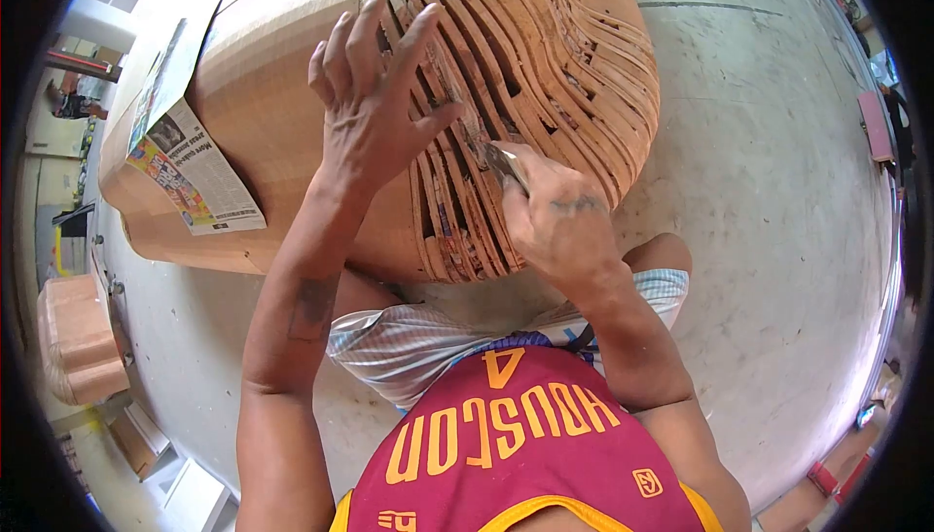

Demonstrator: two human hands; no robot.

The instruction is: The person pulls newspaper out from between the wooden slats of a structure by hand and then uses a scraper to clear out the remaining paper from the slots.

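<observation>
In front of me lies a large brown curved form [292, 85], smooth on the left and built of many bent strips [545, 55] with gaps on the right. Scraps of paper-like filler show in some gaps. My left hand [375, 94] is open, fingers spread, over the border between the smooth side and the strips. Closed around a flat metal tool [507, 164], my right hand [562, 206] holds its tip at a gap between strips. The tool's handle is hidden in the fist.
A newspaper sheet [199, 172] drapes over the form's left side. Beyond it, a smaller brown curved form [83, 337] stands on the concrete floor [759, 143]. White boards [195, 498] lie at lower left. My bent legs are close to the form's near edge.
</observation>
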